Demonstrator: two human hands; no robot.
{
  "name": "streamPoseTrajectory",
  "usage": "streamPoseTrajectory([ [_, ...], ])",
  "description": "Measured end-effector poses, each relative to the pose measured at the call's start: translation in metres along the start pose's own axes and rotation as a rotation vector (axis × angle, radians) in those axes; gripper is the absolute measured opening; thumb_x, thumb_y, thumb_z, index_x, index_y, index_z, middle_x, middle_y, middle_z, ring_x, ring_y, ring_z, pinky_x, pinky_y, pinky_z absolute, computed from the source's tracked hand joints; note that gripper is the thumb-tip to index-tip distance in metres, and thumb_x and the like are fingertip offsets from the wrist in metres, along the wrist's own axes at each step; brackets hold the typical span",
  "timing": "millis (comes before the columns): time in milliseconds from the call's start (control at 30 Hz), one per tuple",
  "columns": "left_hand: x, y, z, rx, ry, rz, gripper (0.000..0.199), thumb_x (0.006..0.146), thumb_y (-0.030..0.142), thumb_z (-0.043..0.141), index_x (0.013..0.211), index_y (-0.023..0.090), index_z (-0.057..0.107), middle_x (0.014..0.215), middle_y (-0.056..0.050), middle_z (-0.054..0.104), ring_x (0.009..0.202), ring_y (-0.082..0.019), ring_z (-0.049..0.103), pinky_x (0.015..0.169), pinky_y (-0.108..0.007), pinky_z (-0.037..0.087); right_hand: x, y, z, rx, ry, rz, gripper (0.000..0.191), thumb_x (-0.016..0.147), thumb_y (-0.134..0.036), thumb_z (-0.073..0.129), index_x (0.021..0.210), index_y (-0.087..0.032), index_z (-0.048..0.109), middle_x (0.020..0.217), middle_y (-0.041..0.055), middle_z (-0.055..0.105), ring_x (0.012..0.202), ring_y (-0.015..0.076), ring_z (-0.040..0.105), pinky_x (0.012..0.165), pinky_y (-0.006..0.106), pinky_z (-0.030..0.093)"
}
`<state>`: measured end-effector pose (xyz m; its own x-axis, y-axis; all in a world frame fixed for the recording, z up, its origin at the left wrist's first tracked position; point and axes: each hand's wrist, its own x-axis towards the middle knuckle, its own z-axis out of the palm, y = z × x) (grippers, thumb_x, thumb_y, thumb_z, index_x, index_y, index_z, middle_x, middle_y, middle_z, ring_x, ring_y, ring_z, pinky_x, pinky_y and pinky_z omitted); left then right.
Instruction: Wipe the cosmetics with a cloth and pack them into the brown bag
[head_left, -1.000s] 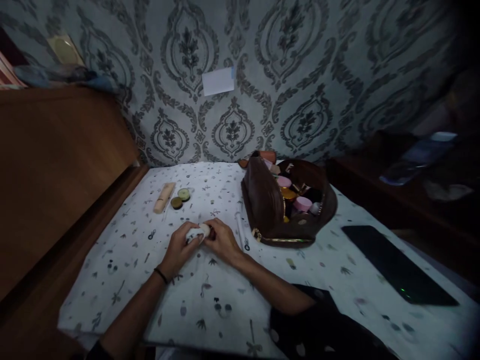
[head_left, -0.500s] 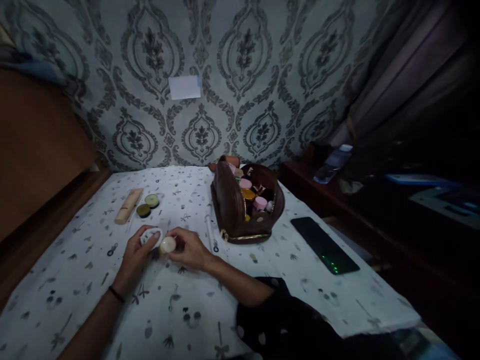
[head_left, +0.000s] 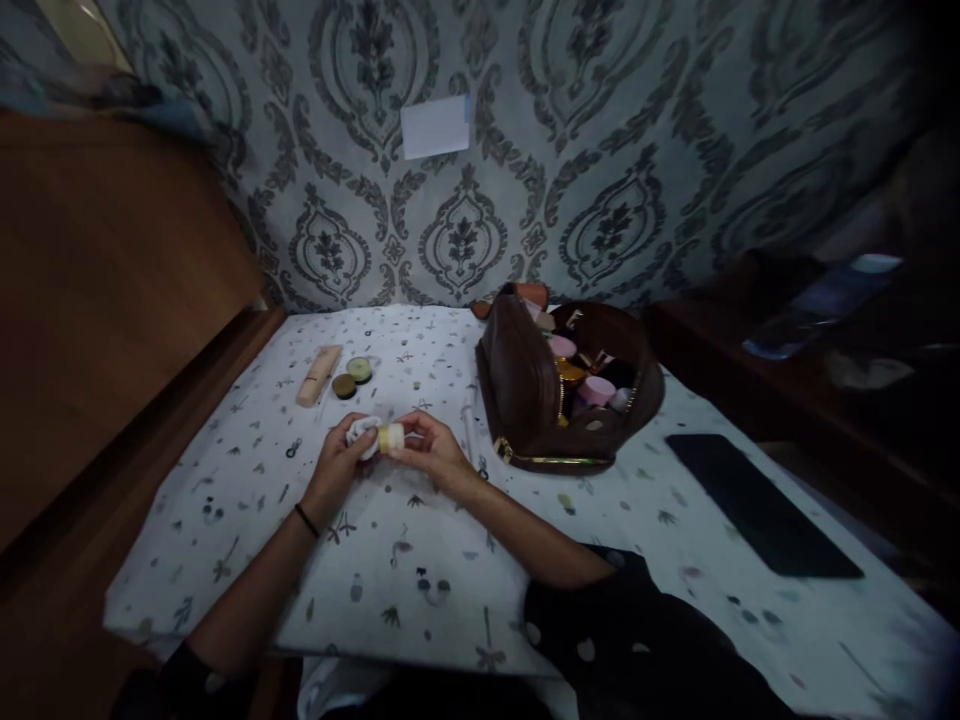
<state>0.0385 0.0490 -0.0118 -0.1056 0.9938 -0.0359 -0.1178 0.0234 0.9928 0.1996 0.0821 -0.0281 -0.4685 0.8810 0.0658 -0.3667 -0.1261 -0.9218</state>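
My left hand (head_left: 339, 465) is closed around a bunched white cloth (head_left: 360, 437). In the fingers of my right hand (head_left: 441, 455) is a small jar (head_left: 391, 438), pale with a yellowish band, its side facing me. The cloth presses against the jar's left end. Beyond my hands lie a beige squeeze tube (head_left: 319, 375), a round jar with a pale green top (head_left: 359, 370) and a dark olive round piece (head_left: 344, 387), perhaps its lid. To the right stands an unzipped brown cosmetic bag (head_left: 517, 395) full of small containers, among them a pink-lidded jar (head_left: 598, 390).
A black phone (head_left: 761, 505) lies at the right on the patterned white sheet (head_left: 427, 620). A clear bottle (head_left: 821, 305) is on the dark furniture beyond. A wooden panel (head_left: 112, 300) borders the left side, and a patterned wall (head_left: 465, 240) stands behind.
The view has swung left, so everything sits further right. The jar has turned from its round end facing me to its side, against the cloth. The phone's green lights no longer show.
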Motion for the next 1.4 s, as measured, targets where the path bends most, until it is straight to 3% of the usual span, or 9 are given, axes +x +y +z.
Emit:
streamPoseTrajectory([
  [433, -0.006, 0.008, -0.002, 0.231, 0.013, 0.112, 0.036, 0.073, 0.046, 0.073, 0.094, 0.019, 0.062, 0.071, 0.004, 0.056, 0.052, -0.008, 0.045, 0.048, -0.021, 0.040, 0.006, -0.001, -0.006, -0.092, 0.053, -0.021, 0.048, 0.060, -0.041, 0.085, 0.096, -0.021, 0.060, 0.079, -0.0016, 0.065, 0.066, 0.0131, 0.062, 0.059, 0.025, 0.047],
  [600, -0.007, 0.009, -0.004, 0.403, -0.057, 0.379, 0.023, 0.079, 0.038, 0.069, 0.092, 0.019, 0.067, 0.089, -0.003, 0.066, 0.083, -0.018, 0.060, 0.077, -0.029, 0.047, 0.006, 0.000, -0.009, -0.098, 0.083, 0.019, 0.047, 0.066, -0.055, 0.079, 0.092, -0.020, 0.060, 0.070, -0.0015, 0.066, 0.059, 0.0140, 0.063, 0.054, 0.025, 0.044],
  [700, -0.008, 0.009, -0.004, 0.471, -0.110, 0.428, 0.021, 0.083, 0.037, 0.066, 0.094, 0.019, 0.067, 0.092, -0.004, 0.067, 0.092, -0.021, 0.061, 0.086, -0.032, 0.046, 0.005, 0.000, -0.010, -0.064, 0.095, 0.049, 0.048, 0.068, -0.061, 0.075, 0.088, -0.020, 0.059, 0.067, -0.0014, 0.066, 0.056, 0.0145, 0.062, 0.052, 0.025, 0.042],
  [933, -0.008, 0.005, -0.004, 0.467, -0.078, 0.316, 0.023, 0.084, 0.038, 0.063, 0.099, 0.020, 0.062, 0.093, -0.001, 0.066, 0.084, -0.018, 0.060, 0.074, -0.027, 0.046, 0.004, -0.005, -0.010, -0.009, 0.054, 0.115, 0.051, 0.067, -0.068, 0.072, 0.079, -0.019, 0.061, 0.061, 0.0005, 0.066, 0.048, 0.0137, 0.057, 0.044, 0.025, 0.037],
  [1067, -0.006, 0.000, -0.006, 0.406, -0.048, 0.224, 0.028, 0.084, 0.041, 0.063, 0.102, 0.020, 0.059, 0.079, 0.003, 0.059, 0.063, -0.012, 0.050, 0.059, -0.023, 0.041, 0.003, -0.006, -0.011, -0.026, 0.018, 0.122, 0.049, 0.067, -0.065, 0.073, 0.078, -0.019, 0.062, 0.059, 0.0004, 0.065, 0.045, 0.0125, 0.054, 0.044, 0.024, 0.036],
  [1200, -0.005, -0.004, -0.008, 0.374, -0.063, 0.183, 0.028, 0.084, 0.040, 0.061, 0.104, 0.020, 0.057, 0.069, 0.006, 0.050, 0.053, -0.010, 0.042, 0.051, -0.022, 0.037, 0.001, -0.006, -0.009, -0.128, 0.010, 0.095, 0.042, 0.068, -0.058, 0.076, 0.076, -0.019, 0.061, 0.049, -0.0059, 0.054, 0.040, 0.0085, 0.045, 0.045, 0.023, 0.037],
  [1300, -0.005, -0.004, -0.009, 0.404, -0.070, 0.222, 0.025, 0.086, 0.037, 0.058, 0.104, 0.020, 0.058, 0.070, 0.005, 0.052, 0.055, -0.010, 0.043, 0.052, -0.022, 0.037, 0.000, -0.008, -0.006, -0.197, 0.001, 0.084, 0.042, 0.067, -0.055, 0.079, 0.072, -0.020, 0.056, 0.048, -0.0084, 0.049, 0.041, 0.0063, 0.039, 0.041, 0.020, 0.029],
  [1400, -0.006, 0.000, -0.008, 0.458, -0.060, 0.288, 0.022, 0.087, 0.034, 0.056, 0.103, 0.020, 0.062, 0.081, 0.001, 0.059, 0.067, -0.014, 0.052, 0.062, -0.024, 0.043, -0.001, -0.009, -0.003, -0.252, 0.004, 0.091, 0.046, 0.064, -0.055, 0.080, 0.069, -0.020, 0.051, 0.052, -0.0074, 0.051, 0.043, 0.0060, 0.039, 0.039, 0.019, 0.023],
])
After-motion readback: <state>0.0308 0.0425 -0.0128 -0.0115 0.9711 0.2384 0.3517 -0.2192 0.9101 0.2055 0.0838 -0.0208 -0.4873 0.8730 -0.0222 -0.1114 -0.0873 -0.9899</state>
